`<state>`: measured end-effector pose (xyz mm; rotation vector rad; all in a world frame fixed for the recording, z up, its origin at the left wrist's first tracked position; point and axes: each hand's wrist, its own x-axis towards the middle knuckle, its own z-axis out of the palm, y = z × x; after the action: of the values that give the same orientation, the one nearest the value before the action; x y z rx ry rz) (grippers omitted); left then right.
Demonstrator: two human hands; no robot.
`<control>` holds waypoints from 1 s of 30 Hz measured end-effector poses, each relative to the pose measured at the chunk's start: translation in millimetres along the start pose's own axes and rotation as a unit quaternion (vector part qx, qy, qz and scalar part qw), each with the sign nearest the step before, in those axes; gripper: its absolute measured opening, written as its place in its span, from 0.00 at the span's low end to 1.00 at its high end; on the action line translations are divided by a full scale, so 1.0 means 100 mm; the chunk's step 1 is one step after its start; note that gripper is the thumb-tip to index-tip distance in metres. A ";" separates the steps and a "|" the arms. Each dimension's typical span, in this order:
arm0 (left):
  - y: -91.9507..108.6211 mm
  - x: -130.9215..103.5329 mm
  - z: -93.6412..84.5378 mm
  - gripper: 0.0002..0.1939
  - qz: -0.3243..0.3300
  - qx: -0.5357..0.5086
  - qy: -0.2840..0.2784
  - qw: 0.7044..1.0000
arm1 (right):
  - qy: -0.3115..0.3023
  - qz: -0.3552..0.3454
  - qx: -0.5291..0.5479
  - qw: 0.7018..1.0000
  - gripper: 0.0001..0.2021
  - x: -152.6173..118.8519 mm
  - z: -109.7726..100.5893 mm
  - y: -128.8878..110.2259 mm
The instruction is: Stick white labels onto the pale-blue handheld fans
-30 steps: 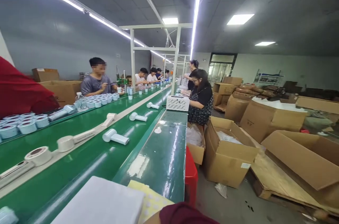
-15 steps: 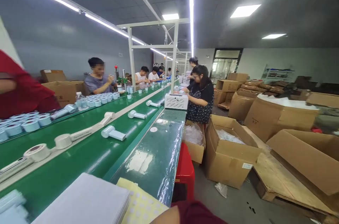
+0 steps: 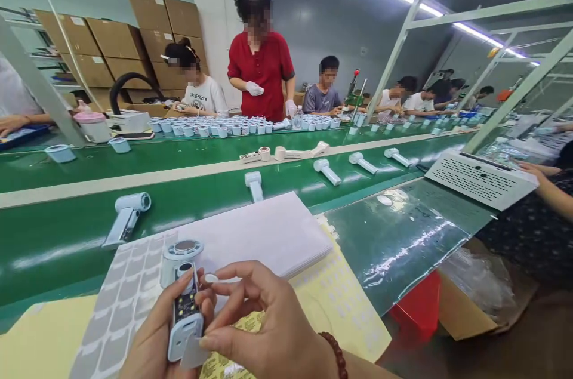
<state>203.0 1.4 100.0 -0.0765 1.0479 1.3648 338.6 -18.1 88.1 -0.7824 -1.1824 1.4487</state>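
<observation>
In my left hand (image 3: 154, 331) is a light-blue handheld fan (image 3: 185, 331), its round head pointing away from me. The handle lies open, baring a dark circuit board (image 3: 187, 302) with small yellow spots. My right hand (image 3: 268, 313) is pinching a translucent grey sticker (image 3: 194, 353) by the handle's lower end. A small white oval piece (image 3: 210, 278) shows at the right index fingertip; whether it is stuck there I cannot tell. Under my hands lie a sheet of grey stickers (image 3: 123, 283), a white paper stack (image 3: 268, 230) and yellow backing sheets (image 3: 353, 301).
Along the green conveyor (image 3: 201, 188) lie several light-blue fans, among them one with an open handle (image 3: 128, 218). Across it, many blue cups (image 3: 224, 130) stand before a person in red (image 3: 264, 74). A white slotted box (image 3: 481, 179) sits at right, above a red stool (image 3: 416, 307).
My view has swung left and down from the aisle of cartons to the conveyor and my work. Both my hands, the held fan and the sticker have come into view.
</observation>
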 end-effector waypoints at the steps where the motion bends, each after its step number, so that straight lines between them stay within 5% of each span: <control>1: -0.01 0.00 0.01 0.05 0.002 -0.015 -0.005 1.000 | 0.000 -0.002 -0.007 1.000 0.33 0.00 0.03 -0.01; 13: -0.03 -0.01 -0.03 0.08 0.068 -0.006 -0.028 0.997 | 0.005 0.032 -0.055 0.998 0.29 0.09 0.16 -0.04; 30: -0.02 0.01 -0.04 0.07 0.076 -0.009 -0.033 0.997 | 0.008 0.042 -0.081 0.996 0.28 0.12 0.18 -0.04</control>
<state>202.2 -1.0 96.0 0.0360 1.0025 1.5035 320.7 -11.3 98.4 -0.9647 -1.2790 1.4246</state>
